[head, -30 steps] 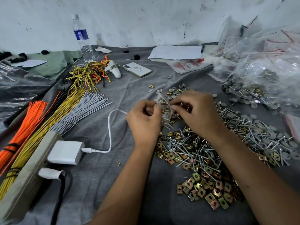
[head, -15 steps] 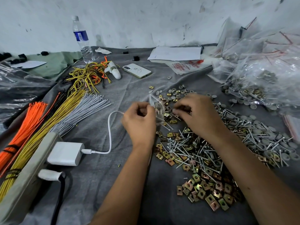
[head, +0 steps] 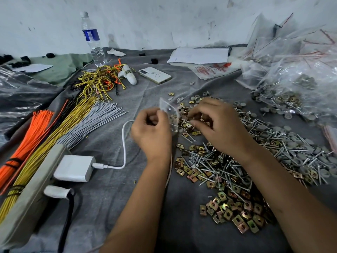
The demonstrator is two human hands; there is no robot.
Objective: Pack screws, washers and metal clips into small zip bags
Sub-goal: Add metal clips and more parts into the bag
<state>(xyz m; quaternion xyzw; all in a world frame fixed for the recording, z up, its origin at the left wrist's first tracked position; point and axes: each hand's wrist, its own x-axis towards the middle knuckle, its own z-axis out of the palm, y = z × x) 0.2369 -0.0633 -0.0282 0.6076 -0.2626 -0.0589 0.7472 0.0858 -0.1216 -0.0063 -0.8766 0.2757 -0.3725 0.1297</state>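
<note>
Since a moment ago both hands have slid away from me toward the top of the pile, and the bag now stands taller with its mouth tipped up. Nearest me, below my right wrist, lie the metal clips (head: 235, 214), brassy and flat, well apart from where I am picking. Just past them, under my right forearm, the screws (head: 215, 167) are tangled with more clips, so I should pick from the loose edge rather than dig there. My left hand (head: 152, 132) has its fingers curled round the lower part of the small zip bag (head: 170, 114), pinching it upright just beside my right hand (head: 217, 125), whose thumb and fingertips are closed over the scattered clips at the pile's far-left edge; whether one is already caught between them I cannot tell. To do this well, I judge, I should keep the bag's mouth spread and tilted toward the right hand, take one piece cleanly, and drop it straight in without snagging the thin plastic. Beyond my right hand the grey washers (head: 197, 98) wait, and farther right the filled bags (head: 299, 83) are heaped.
</note>
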